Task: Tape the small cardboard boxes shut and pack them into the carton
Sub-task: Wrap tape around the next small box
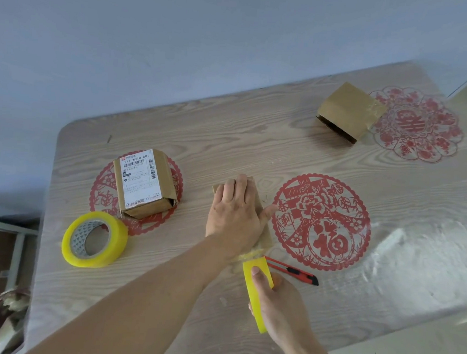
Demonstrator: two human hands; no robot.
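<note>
Pale wood-grain table (230,126) under a clear plastic sheet, blue-grey wall behind, floor at right. Three red paper-cut decorations lie flat on the tabletop: one large round one (321,221) just right of centre, one flower-shaped (418,124) at far right, one (136,194) under the labelled box. Big roll of yellowish clear packing tape (94,240) stands tilted at left near the front. Red and black utility knife (292,271) lies flat just right of the hands, blade end pointing right. Labelled brown cardboard box (142,183) sits left of centre, white shipping label on top, flaps bulging at the near end. Second brown cardboard box (346,111) sits far right, well apart, one end taped, dark open gap facing the viewer.

Small brown cardboard box being taped (263,215) is at table centre, long axis running from the far left toward the near right, mostly covered by the left hand (235,213). Left hand lies flat on its top, fingers straight and spread, thumb out to the right. Right hand (278,303) grips a second yellow tape roll (256,279) edge-on, thumb on its outer face; a clear crinkled tape strip (248,255) runs from the roll to the box's near end.
</note>
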